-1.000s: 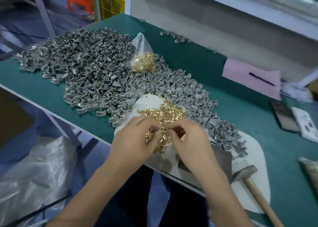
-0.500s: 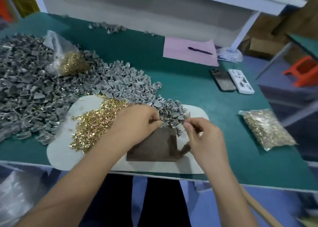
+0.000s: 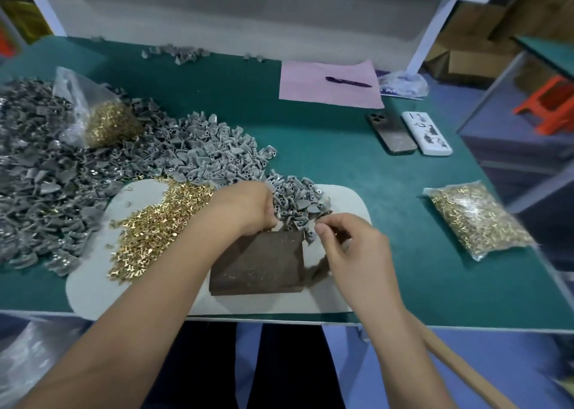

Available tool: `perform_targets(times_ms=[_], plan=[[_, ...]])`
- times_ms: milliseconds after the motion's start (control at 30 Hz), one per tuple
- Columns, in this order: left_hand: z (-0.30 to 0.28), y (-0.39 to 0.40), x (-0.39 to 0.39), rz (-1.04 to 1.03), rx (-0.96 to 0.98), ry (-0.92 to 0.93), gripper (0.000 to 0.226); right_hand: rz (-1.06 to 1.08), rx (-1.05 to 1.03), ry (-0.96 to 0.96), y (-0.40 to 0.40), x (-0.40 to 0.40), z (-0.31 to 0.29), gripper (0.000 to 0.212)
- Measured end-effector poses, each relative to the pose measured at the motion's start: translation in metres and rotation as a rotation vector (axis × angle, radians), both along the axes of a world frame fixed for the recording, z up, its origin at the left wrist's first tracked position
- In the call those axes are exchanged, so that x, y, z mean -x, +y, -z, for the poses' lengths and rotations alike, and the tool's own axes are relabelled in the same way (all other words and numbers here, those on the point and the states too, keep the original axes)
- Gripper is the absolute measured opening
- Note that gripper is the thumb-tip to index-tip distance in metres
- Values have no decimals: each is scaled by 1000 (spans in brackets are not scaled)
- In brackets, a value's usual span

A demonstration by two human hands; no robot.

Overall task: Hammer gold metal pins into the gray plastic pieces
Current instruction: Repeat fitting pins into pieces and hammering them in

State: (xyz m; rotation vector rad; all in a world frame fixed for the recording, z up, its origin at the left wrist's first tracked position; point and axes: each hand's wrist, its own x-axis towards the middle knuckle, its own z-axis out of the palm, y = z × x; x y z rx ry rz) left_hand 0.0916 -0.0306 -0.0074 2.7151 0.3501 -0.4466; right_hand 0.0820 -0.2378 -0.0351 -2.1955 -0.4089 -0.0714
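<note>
Beside gold pins [image 3: 155, 225]; gray pieces [image 3: 211, 154] heaped.

Shiny gold metal pins [image 3: 161, 222] lie beside matt gray plastic pieces [image 3: 198, 154]. The dark block [image 3: 261, 266] looks rough and speckled; the bench [image 3: 326, 135] is matt green.

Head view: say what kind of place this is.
Probably a small factory assembly bench: heaps of gray pieces, loose gold pins, a bagged stock of pins, and a hammering block.

Left hand [image 3: 248, 205] curled; right hand [image 3: 351, 244] pinching (fingers bent).
</note>
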Motion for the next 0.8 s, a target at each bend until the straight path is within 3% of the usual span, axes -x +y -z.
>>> perform_targets(times_ms=[100, 267, 367, 567, 700, 800], plan=[[-3, 10, 15, -105, 80, -157, 13, -5, -23, -13, 0, 2, -1, 9], [-13, 16, 53, -186, 416, -424, 2, -42, -65, -16, 5, 10, -4, 8], [-7, 8, 84, -207, 674, -472, 19, -63, -121, -42, 9, 18, -4, 8], [10, -1, 109, -131, 496, -457, 5, -121, -119, -46, 13, 32, 2, 7], [11, -4, 106, -93, 404, -446, 7, -139, -116, -47, 12, 35, 3, 9], [13, -2, 109, -110, 333, -528, 21, -134, -119, -36, 12, 37, 3, 10]])
